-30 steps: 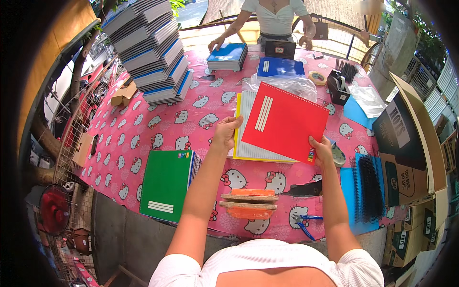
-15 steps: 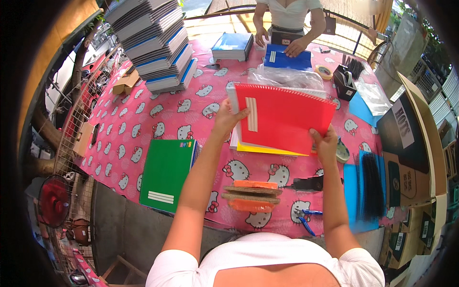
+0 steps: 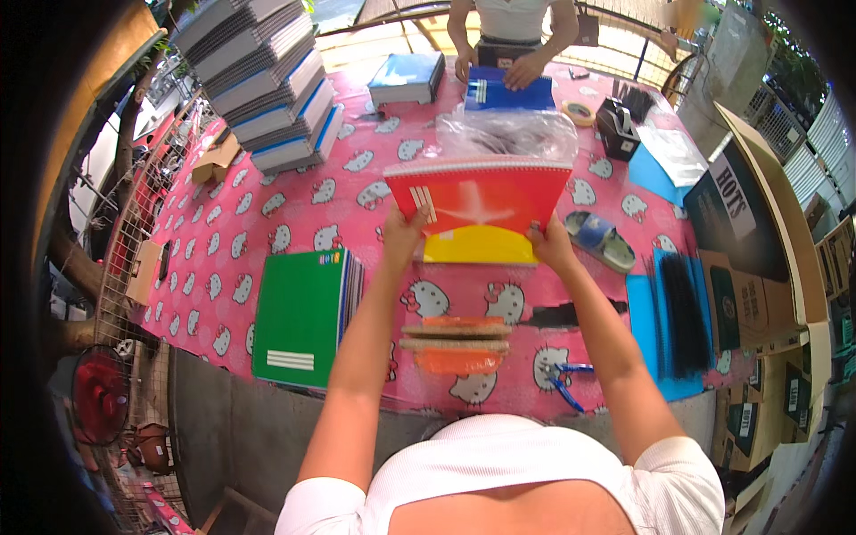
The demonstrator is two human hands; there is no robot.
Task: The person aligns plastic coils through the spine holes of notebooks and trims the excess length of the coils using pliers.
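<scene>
Between my two hands I hold a red notebook [image 3: 481,198], tilted, with its punched edge at the far side. My left hand [image 3: 406,232] grips its left near corner, and my right hand [image 3: 550,242] grips the right near corner. Beneath it, partly covered, a yellow notebook [image 3: 481,244] lies on the table. A clear plastic bag [image 3: 510,134] is just beyond the red notebook. To the left of my left forearm rests a stack of notebooks with a green cover [image 3: 299,312] on top. Orange and brown blocks [image 3: 456,344] lie nearer to me, with blue-handled pliers [image 3: 566,383] at their right.
A tall pile of spiral notebooks [image 3: 276,98] stands at the far left. Across the table a person handles a blue notebook [image 3: 510,92]. Black spiral coils [image 3: 687,316] lie on blue sheets at right, by an open cardboard box [image 3: 758,241]. A slipper [image 3: 602,241] lies near my right hand.
The red notebook has tipped, so its cover looks foreshortened, and it has shifted left within the view. More of the yellow notebook and the slipper shows. The whole view has shifted slightly.
</scene>
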